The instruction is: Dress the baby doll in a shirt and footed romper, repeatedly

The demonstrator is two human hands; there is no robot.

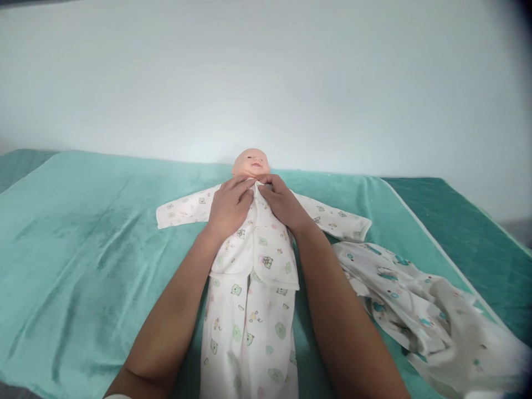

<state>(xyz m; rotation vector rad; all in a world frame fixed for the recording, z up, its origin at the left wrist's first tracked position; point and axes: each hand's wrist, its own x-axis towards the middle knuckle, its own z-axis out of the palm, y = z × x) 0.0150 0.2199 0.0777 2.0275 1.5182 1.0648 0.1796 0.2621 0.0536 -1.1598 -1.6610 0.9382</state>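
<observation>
A baby doll [251, 162] lies on its back on a teal towel [91, 233], its head away from me. It wears a white printed top [266, 244] and matching printed trousers [249, 332], sleeves spread to both sides. My left hand [228, 206] and my right hand [282, 202] rest on the doll's chest just below its chin. Both hands have their fingers curled and pinch the edges of the top at the neckline, where the two front flaps meet.
A crumpled white cloth with a teal print [419, 310] lies to the right of the doll, near the towel's edge. A darker teal surface [465, 233] shows beyond the towel at the right. A pale wall [266, 77] rises behind.
</observation>
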